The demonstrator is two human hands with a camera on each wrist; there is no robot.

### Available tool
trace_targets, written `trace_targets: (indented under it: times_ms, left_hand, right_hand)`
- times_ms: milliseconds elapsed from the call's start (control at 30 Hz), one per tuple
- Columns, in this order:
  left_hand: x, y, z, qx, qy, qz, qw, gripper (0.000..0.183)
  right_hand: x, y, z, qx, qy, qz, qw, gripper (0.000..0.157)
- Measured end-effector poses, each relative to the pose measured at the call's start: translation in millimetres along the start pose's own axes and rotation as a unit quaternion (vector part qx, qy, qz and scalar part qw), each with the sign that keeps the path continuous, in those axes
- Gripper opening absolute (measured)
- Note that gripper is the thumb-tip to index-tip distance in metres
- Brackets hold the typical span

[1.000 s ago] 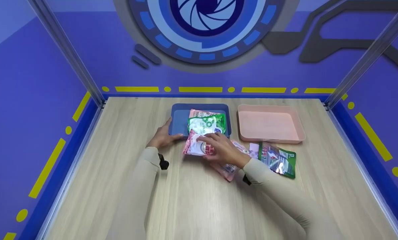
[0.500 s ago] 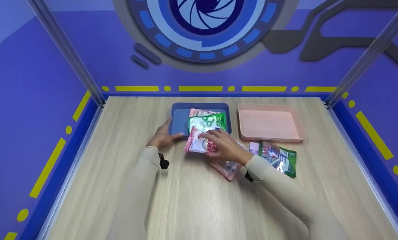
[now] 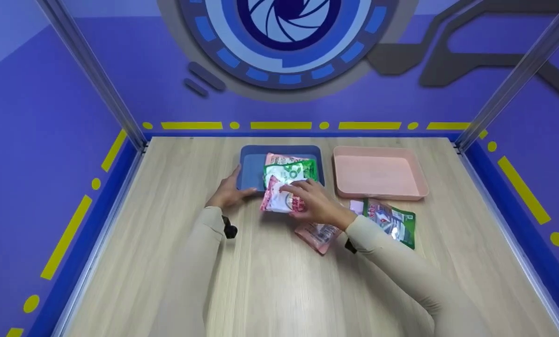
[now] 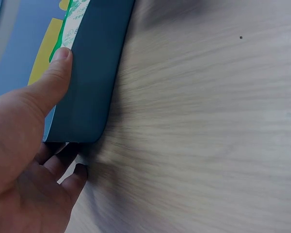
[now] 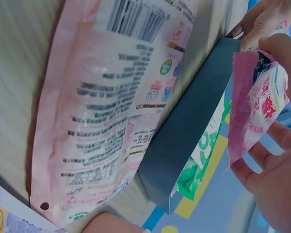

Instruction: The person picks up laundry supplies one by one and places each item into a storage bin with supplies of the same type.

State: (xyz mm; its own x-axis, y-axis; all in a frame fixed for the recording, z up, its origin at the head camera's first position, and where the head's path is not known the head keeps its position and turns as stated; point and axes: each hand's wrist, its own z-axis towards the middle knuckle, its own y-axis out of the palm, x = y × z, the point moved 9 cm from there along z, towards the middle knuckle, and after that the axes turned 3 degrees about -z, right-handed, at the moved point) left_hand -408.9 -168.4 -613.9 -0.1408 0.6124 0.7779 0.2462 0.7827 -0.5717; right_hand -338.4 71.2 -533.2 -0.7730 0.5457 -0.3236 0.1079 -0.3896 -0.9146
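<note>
My left hand (image 3: 225, 193) grips the near left corner of a blue tray (image 3: 251, 175). The left wrist view has its thumb (image 4: 58, 77) on the rim and the other fingers around the end wall. A pink-and-white plastic packet (image 3: 274, 200) is pinched in my right hand (image 3: 320, 203), tilted over the tray's front edge. In the right wrist view, thumb and fingers are on opposite sides of this packet (image 5: 254, 107). Inside the tray lie a green-and-white packet (image 3: 278, 173) and, partly covered by it, a pink packet (image 3: 279, 158).
A pink tray (image 3: 422, 180) stands right of the blue one. On the wooden table (image 3: 270, 285), another pink packet (image 3: 317, 238) lies partly under my right hand and wrist. Beyond the right forearm lies a dark green packet (image 3: 403, 229). Blue panels (image 3: 176, 103) enclose the back and sides.
My right hand has raised the pink-and-white packet slightly towards the blue tray and right, then nearly stopped. The left hand stays at the tray's corner.
</note>
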Motion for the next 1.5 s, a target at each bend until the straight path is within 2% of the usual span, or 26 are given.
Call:
trace_targets:
  times_ms: [233,433,533,867,1200,1500]
  left_hand:
    - [1.6,-0.9,-0.8,0.002,0.011,0.001,0.9999,0.105]
    - [0.5,-0.2,-0.6,0.0,0.005,0.0,1.0,0.105]
    - [1.4,0.0,-1.0,0.001,0.006,0.001,1.0,0.105]
    - [6.3,-1.0,-2.7,0.008,0.018,0.002,0.9998,0.105]
    - [4.8,-1.3,-1.2,0.009,0.016,-0.005,0.9998,0.104]
    - [5.7,-1.3,-2.6,0.009,0.016,-0.001,0.9998,0.104]
  right_hand:
    - [6.1,-0.9,3.1,-0.017,0.024,0.007,1.0,0.079]
    - [8.4,-6.8,7.8,-0.012,0.012,-0.031,0.999,0.082]
    - [10.9,-10.1,9.8,-0.017,0.019,-0.051,0.998,0.084]
    - [28.0,-15.3,13.9,-0.052,0.099,-0.04,0.993,0.089]
    - [29.8,-27.2,24.3,-0.034,0.073,-0.074,0.994,0.087]
    - [31.4,-34.8,31.9,-0.036,0.08,-0.076,0.993,0.084]
